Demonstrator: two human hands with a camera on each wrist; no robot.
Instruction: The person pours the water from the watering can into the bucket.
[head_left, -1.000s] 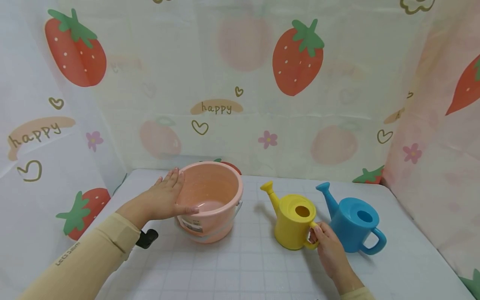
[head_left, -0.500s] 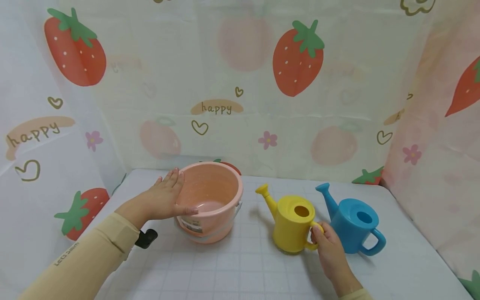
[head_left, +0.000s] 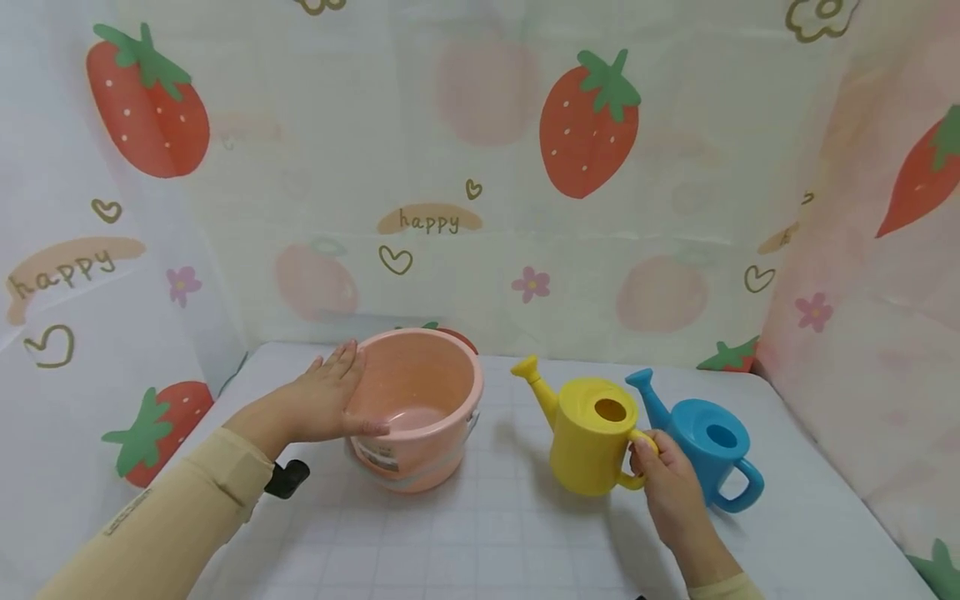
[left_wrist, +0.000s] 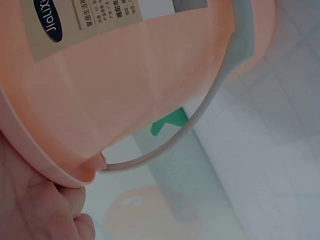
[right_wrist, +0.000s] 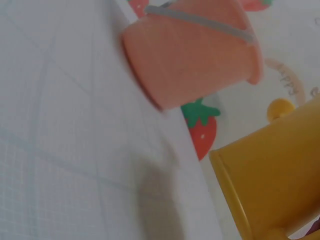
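A pink bucket (head_left: 420, 454) stands upright with its mouth up and a label on its side. My left hand (head_left: 318, 408) rests on its left rim, fingers straight and thumb along the near edge; the left wrist view shows the palm against the bucket rim (left_wrist: 30, 150). My right hand (head_left: 671, 487) grips the handle of a yellow watering can (head_left: 588, 442), its spout pointing left toward the bucket. The can hangs above the table, as the right wrist view shows its yellow body (right_wrist: 270, 175) apart from the surface. Just right of it stands a blue watering can (head_left: 708, 446), partly behind the right hand.
A white, grid-patterned table (head_left: 480, 542) carries everything. Behind it and on both sides hangs a curtain (head_left: 435, 125) printed with strawberries. The blue can is close to the right hand. A dark object (head_left: 287, 479) shows below the left wrist.
My right hand has raised the yellow watering can off the table, slightly up. My left hand stays on the bucket, and the blue can stands where it was. The head view has shifted slightly.
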